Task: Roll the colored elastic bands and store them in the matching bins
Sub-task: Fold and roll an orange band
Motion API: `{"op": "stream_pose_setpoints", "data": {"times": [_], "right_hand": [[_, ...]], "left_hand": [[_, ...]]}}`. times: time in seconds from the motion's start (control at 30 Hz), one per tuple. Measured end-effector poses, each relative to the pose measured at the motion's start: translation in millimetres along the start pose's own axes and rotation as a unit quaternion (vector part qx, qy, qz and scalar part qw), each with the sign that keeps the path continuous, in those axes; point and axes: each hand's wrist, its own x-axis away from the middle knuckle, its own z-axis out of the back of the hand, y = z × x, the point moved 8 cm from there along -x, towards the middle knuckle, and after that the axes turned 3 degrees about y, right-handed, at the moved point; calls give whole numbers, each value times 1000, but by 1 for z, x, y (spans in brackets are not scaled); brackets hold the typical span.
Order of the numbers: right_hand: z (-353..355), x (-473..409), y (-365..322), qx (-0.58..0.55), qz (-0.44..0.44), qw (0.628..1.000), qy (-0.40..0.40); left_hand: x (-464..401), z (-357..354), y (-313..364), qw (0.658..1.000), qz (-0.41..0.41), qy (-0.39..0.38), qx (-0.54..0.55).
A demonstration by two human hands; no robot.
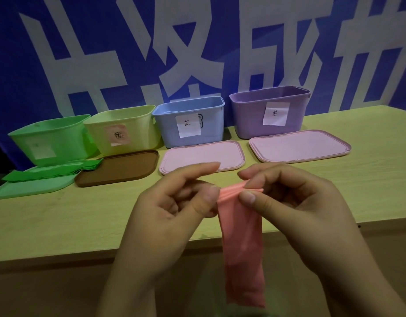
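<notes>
Both hands are raised above the near edge of the wooden table (60, 213) and hold 1 pink elastic band (242, 243). The left hand (170, 209) pinches the top left corner of the band between thumb and curled fingers, with the index finger stretched out above it. The right hand (295, 202) pinches the top right part in the same way, thumb in front and fingers behind. The upper edge of the band is gathered into small folds between the 2 hands, and the rest hangs straight down in front of the table edge.

At the back of the table 4 open bins stand in a row: a green bin (51, 138), a yellow bin (126, 131) with a pink label, a blue bin (190, 122) with a white label, and a purple bin (269, 110) with a white label. In front of each bin lies 1 lid: a green lid (32, 188), a brown lid (119, 168), a pink lid (204, 156) and a larger pink lid (299, 145). A flat pile of green elastic bands (51, 172) lies on the green lid, and its right end touches the brown lid. Behind the table hangs a blue banner (14, 65) with big white characters.
</notes>
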Motion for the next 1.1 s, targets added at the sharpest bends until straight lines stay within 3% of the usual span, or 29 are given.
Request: {"op": "stream_pose_setpoints", "data": {"times": [0.17, 0.5, 0.77, 1.1], "right_hand": [[-1, 2, -1, 0, 4, 1000, -6], [-7, 6, -5, -20, -15, 998, -52], [-5, 5, -3, -14, -23, 999, -37], [-6, 5, -6, -2, 6, 999, -35]], "left_hand": [[1, -5, -2, 997, 26, -64, -30], [3, 0, -16, 991, 94, -65, 69], [2, -1, -1, 998, 32, -48, -8], [3, 0, 3, 997, 12, -59, -38]]}}
